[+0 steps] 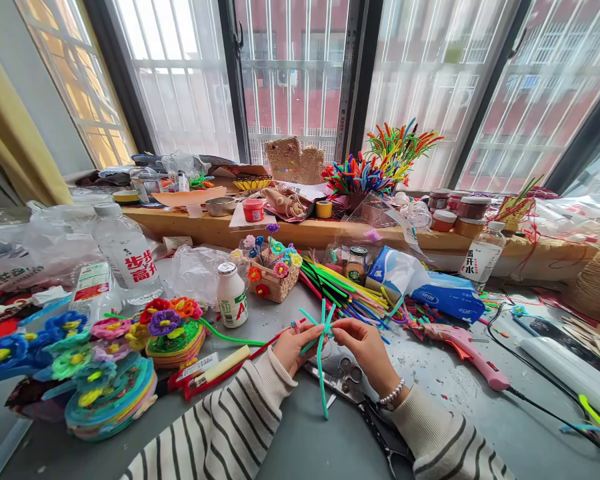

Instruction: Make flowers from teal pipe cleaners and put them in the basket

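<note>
turquoise pipe cleaners (321, 360): mid-view above worktop (303, 443), tail to 6 o'clock | grip: left hand (294, 347) pinching at 9, right hand (366, 351) at 3 | advise: pin crossing firmly, bend close in

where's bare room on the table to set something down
Bare grey table shows between the left sleeve and the black-handled scissors, below the teal pipe cleaners; another patch, scrap-strewn, between the right sleeve and pink glue gun. Crowded: the flowers at left and the window ledge.

Craft workshop, probably: glue gun (481, 364).
</note>
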{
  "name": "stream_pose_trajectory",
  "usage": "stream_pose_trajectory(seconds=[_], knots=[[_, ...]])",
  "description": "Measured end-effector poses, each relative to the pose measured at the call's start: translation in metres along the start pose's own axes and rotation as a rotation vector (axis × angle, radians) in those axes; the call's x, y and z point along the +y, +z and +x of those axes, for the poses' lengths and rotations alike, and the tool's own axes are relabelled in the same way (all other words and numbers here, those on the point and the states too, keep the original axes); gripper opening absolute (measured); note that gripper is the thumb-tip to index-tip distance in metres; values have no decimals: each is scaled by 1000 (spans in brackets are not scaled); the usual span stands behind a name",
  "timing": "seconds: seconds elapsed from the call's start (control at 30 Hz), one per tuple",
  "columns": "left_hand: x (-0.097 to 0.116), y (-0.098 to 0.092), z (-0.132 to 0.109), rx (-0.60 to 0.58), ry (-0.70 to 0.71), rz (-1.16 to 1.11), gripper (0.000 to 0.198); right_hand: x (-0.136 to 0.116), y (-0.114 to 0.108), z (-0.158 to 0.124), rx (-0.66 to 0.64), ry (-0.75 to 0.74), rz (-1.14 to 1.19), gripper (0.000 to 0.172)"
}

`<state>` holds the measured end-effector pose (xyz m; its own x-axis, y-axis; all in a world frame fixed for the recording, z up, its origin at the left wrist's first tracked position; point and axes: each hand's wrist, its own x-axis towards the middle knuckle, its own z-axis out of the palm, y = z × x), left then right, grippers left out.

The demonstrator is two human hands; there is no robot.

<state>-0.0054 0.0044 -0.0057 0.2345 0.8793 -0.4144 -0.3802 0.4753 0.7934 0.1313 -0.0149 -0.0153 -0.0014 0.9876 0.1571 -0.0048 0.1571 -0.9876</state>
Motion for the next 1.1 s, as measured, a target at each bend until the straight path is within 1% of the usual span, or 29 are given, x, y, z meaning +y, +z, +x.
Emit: stream_pose_trajectory(seconds=[0.13,0.27,0.43,0.67,0.8,0.97,1.1], knots=[[-1,0,1,-5,3,13,16,2,1,0,31,-33,-53,18],[-2,0,2,-15,18,13,20,2,1,-2,44,-56,-54,21],[0,0,0,-15,11,58,16,1,2,-4,61,-75,-81,21],[-1,0,1,-54,1,82,13,-1,2,-4,56,-134,-262,20],[-2,0,0,-48,6,84,12,-3,4,-6,75,-199,-364,17],[-1,1,-2,-26,7,73,12,-4,6,-6,67,-264,-416,15],[-3,-1,0,-46,26,75,12,-3,6,-5,61,-289,-466,13]])
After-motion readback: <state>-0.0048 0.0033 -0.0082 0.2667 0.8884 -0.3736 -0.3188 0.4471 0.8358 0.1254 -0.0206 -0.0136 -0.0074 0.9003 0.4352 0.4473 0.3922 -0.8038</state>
